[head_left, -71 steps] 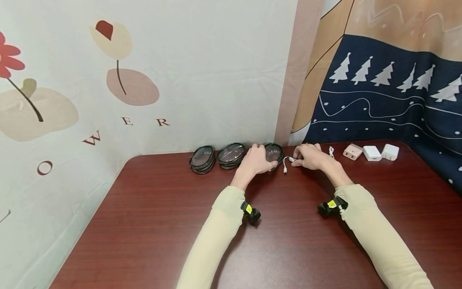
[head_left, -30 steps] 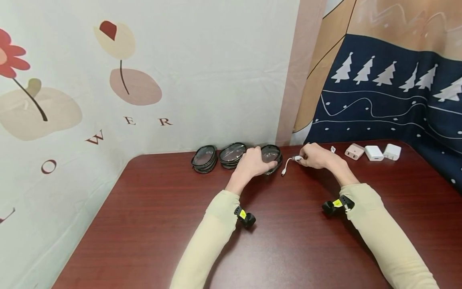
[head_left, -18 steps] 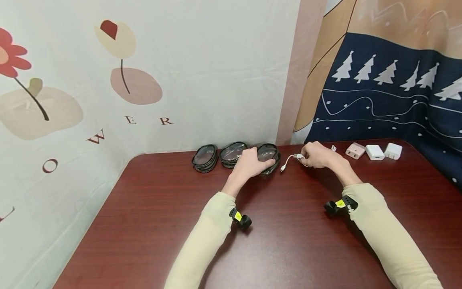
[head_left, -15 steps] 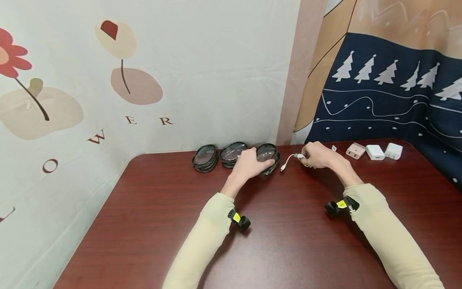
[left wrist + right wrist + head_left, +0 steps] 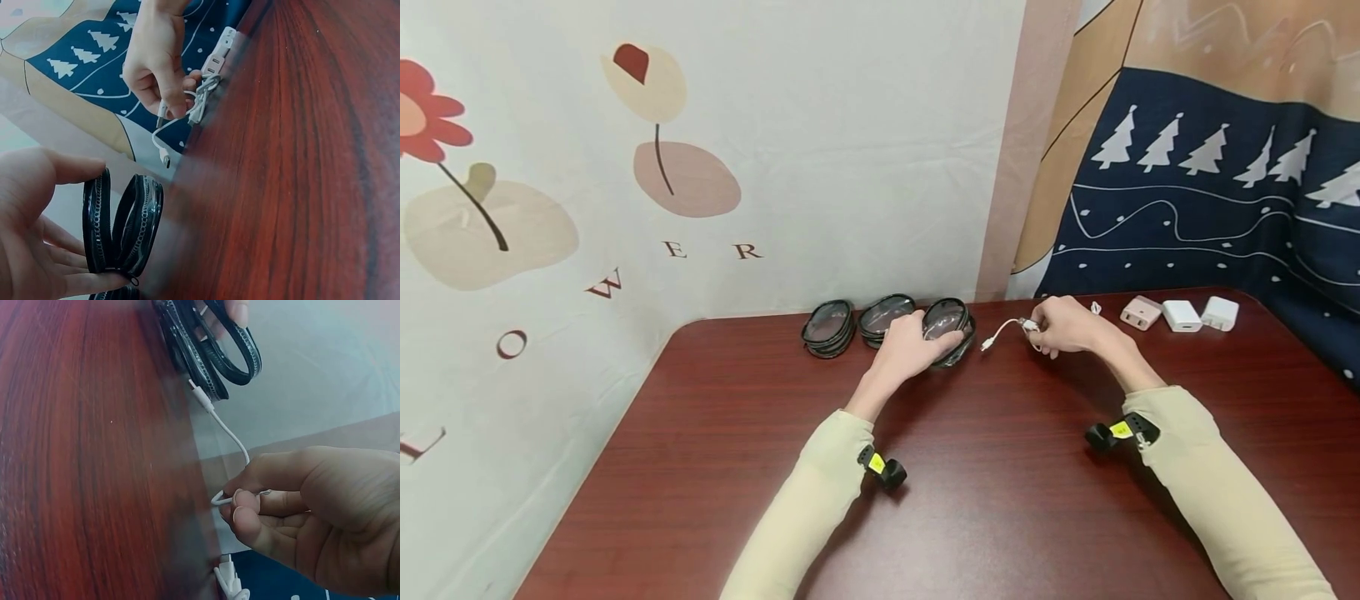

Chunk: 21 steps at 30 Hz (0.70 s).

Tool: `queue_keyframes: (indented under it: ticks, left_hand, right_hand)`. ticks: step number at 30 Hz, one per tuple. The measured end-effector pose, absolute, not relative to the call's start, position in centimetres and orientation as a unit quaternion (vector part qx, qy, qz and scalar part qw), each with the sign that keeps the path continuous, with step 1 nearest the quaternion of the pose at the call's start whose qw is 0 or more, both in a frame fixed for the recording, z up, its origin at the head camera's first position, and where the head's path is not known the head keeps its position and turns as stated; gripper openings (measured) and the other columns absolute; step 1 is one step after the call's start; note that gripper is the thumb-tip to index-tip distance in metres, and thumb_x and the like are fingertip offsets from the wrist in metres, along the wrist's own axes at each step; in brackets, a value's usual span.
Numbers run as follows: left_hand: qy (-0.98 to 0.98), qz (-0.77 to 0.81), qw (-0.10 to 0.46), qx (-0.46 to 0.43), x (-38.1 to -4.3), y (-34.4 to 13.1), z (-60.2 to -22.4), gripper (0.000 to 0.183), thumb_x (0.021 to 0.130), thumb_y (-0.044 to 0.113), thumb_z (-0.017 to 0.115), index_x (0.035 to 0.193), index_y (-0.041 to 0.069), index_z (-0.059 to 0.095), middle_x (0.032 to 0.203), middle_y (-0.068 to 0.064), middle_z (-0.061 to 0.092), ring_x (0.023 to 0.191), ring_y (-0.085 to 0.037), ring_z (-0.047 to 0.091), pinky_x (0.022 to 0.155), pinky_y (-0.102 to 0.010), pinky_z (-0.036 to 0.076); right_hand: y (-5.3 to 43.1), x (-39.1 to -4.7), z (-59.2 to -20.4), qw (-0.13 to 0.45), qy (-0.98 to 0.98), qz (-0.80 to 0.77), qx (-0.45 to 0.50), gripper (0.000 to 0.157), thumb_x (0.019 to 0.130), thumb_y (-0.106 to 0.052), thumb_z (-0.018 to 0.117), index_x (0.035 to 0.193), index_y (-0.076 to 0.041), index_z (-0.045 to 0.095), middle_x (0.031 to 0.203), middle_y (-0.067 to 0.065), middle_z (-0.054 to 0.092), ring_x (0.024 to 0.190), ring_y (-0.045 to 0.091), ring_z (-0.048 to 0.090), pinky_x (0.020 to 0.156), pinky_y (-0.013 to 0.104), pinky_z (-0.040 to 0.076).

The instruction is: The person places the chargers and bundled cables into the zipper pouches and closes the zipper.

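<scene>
My left hand [image 5: 904,346] grips a small clear zip pouch [image 5: 946,314] with black trim, thumb on one rim and fingers on the other. In the left wrist view the pouch [image 5: 147,219] gapes, its two zipper edges apart and a small pull at the bottom. Between thumb and fingertips, my right hand [image 5: 1067,327] pinches a short white charging cable [image 5: 228,434]. One plug of this cable hangs out toward the pouch, apart from it in the head view; the other plug is close by the fingers.
Two more stacks of black-trimmed pouches [image 5: 827,327] stand left of the left hand along the wall. Behind the right hand lies another white cable [image 5: 1095,308]. Farther right sit a pink charger [image 5: 1141,312] and two white chargers [image 5: 1182,316] on the dark red table [image 5: 985,483].
My left hand has moved left and toward me, and the pouch in it has come along, tilting up. My right hand has drawn slightly right with the cable.
</scene>
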State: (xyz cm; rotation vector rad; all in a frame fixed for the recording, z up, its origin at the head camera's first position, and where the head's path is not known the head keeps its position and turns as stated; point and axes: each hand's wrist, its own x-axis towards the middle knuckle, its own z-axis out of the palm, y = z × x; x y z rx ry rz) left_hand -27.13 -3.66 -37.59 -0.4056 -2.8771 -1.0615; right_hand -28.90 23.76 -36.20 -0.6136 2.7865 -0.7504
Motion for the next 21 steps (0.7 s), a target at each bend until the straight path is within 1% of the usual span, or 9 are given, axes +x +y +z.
queue_keyframes:
  ticks: [2,6,8,11,13,15,21]
  left_hand:
    - [-0.928,-0.348,0.025,-0.133,-27.0,-3.8,-37.6,0.069,0.087,0.052,0.07,0.127,-0.004,0.061,0.116,-0.019,0.068,0.108,-0.031,0.064,0.09,-0.043,0.052]
    - [-0.922,-0.361,0.03,-0.136,-26.8,-4.0,-37.5,0.061,0.087,0.052,0.07,0.117,0.0,0.065,0.103,-0.014,0.07,0.097,-0.027,0.065,0.083,-0.041,0.053]
    - [-0.921,-0.364,0.03,-0.137,-26.6,-4.2,-37.5,0.06,0.088,0.052,0.069,0.117,-0.001,0.066,0.103,-0.014,0.071,0.097,-0.028,0.066,0.084,-0.041,0.053]
    - [-0.919,-0.369,0.028,-0.136,-26.3,-4.5,-37.4,0.064,0.09,0.051,0.068,0.123,-0.004,0.064,0.112,-0.017,0.07,0.104,-0.03,0.065,0.089,-0.042,0.052]
    - [-0.919,-0.367,0.029,-0.138,-26.2,-4.7,-37.4,0.064,0.091,0.05,0.068,0.124,-0.005,0.063,0.114,-0.019,0.069,0.105,-0.031,0.065,0.09,-0.043,0.051]
    - [-0.917,-0.371,0.027,-0.141,-25.9,-4.9,-37.2,0.061,0.092,0.048,0.068,0.122,-0.005,0.064,0.112,-0.019,0.069,0.103,-0.031,0.065,0.089,-0.043,0.052]
    - [-0.914,-0.38,0.026,-0.143,-25.4,-5.3,-36.9,0.066,0.092,0.048,0.067,0.129,-0.006,0.061,0.12,-0.021,0.067,0.11,-0.031,0.064,0.093,-0.043,0.051]
  right_hand:
    - [23.7,-28.8,-36.1,0.096,0.939,-0.261,-0.204,0.009,0.094,-0.002,0.062,0.089,0.004,0.066,0.063,0.001,0.065,0.054,0.014,0.065,0.055,0.027,0.054]
    - [23.5,-28.6,-35.7,0.088,0.936,-0.272,-0.204,0.008,0.093,-0.002,0.063,0.089,0.004,0.066,0.063,0.001,0.066,0.054,0.014,0.066,0.056,0.026,0.055]
    - [23.4,-28.5,-35.4,0.08,0.936,-0.275,-0.205,0.008,0.092,-0.002,0.063,0.087,0.003,0.066,0.062,0.001,0.066,0.054,0.015,0.066,0.056,0.026,0.055]
    - [23.2,-28.2,-35.0,0.07,0.934,-0.28,-0.21,0.008,0.091,-0.002,0.063,0.085,0.002,0.066,0.062,0.0,0.066,0.054,0.015,0.066,0.055,0.026,0.054]
    - [23.1,-28.1,-34.7,0.067,0.933,-0.284,-0.208,0.007,0.091,-0.002,0.063,0.086,0.002,0.067,0.063,0.0,0.066,0.055,0.015,0.066,0.055,0.026,0.054]
    - [22.9,-27.9,-34.5,0.065,0.933,-0.288,-0.208,0.007,0.091,-0.001,0.063,0.087,0.002,0.067,0.063,0.0,0.066,0.055,0.015,0.066,0.056,0.026,0.054]
    - [22.4,-27.1,-33.5,0.05,0.934,-0.288,-0.205,0.006,0.091,-0.003,0.063,0.089,0.001,0.068,0.062,-0.001,0.065,0.055,0.014,0.066,0.063,0.028,0.053]
